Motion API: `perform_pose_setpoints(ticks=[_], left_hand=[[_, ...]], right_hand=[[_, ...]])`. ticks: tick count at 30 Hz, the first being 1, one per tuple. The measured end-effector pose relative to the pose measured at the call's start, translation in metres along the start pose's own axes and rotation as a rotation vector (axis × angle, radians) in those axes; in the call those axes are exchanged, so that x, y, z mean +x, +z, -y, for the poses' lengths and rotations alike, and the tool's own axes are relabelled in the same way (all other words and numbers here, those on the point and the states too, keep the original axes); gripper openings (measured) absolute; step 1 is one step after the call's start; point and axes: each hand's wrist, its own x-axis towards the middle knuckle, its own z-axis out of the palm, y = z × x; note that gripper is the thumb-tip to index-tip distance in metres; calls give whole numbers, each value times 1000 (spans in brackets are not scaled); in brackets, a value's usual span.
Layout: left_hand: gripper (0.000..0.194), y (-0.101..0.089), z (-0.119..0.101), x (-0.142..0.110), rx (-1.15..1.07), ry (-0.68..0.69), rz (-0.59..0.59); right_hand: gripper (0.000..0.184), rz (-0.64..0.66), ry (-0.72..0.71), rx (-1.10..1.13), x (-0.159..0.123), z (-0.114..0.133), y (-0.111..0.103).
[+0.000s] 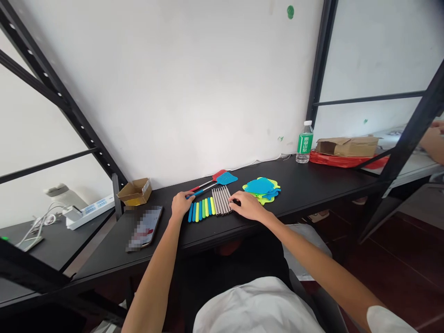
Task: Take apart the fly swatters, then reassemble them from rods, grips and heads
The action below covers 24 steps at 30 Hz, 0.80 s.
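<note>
My left hand (180, 205) is closed around the handle end of a blue fly swatter (227, 178), which lies on the desk with its head away from me. Beside it, partly overlapped, is a red fly swatter (218, 175). In front of my left hand is a row of blue, green and yellow handle grips (201, 210). Several thin metal rods (221, 200) lie side by side just right of the grips. The fingers of my right hand (245, 205) pinch at the rightmost rod. Beyond that hand sits a pile of blue and yellow-green swatter heads (261, 187).
A phone (145, 229) and a small open cardboard box (135, 192) are at the left of the black desk (294, 185). A water bottle (305, 143), a cardboard box (348, 146) and red plastic (333, 160) stand at the right. Black metal posts frame both sides.
</note>
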Motion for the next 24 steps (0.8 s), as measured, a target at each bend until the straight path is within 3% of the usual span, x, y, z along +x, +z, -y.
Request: perform_pose_setpoints(ticks=[7,13,17,24], left_hand=[[23,1,1,-2,-61,7,-43],[18,-2,-3,-7,30,-78,-175],[12,-5,-7,-10,18,-171,-157],[11,-6,-7,-11,-42,-183,-175]], right_hand=[[23,-40,-20,-109,-2,1,9],[21,-62,-1,-132,-2,2,10],[20,-64,-3,-160,-2,3,10],[21,-69,-18,-172,-3,4,10]])
